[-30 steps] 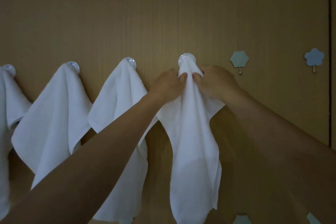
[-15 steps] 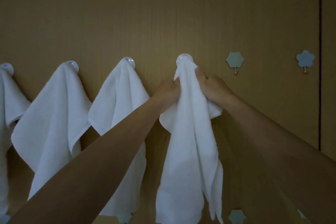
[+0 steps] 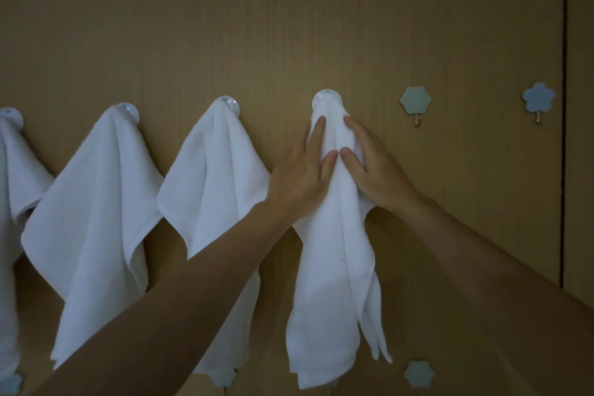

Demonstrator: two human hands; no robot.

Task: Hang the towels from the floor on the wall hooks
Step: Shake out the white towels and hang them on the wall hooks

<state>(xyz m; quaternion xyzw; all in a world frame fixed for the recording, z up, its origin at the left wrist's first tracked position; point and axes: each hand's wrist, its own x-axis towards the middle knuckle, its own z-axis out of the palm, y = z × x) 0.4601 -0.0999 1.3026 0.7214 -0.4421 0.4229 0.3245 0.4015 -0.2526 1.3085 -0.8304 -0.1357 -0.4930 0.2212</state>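
Nearest me, my left hand [image 3: 299, 180] and right hand [image 3: 379, 173] lie flat on the white terry towel [image 3: 334, 267], fingers straight and pressing it from either side. Neither grip is curled round the cloth. The towel hangs bunched and narrow from the round white wall hook [image 3: 326, 97]. To its left, three more white towels [image 3: 96, 219] hang on similar hooks. To its right, two blue flower-shaped hooks [image 3: 415, 100] are fixed to the brown wood-grain wall [image 3: 289, 26].

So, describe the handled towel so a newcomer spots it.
On the brown wall, a row of hooks carries white towels. It is the rightmost towel, beside an empty teal flower hook. Unlike its spread neighbours it hangs bunched narrow, under the left hand and right hand.
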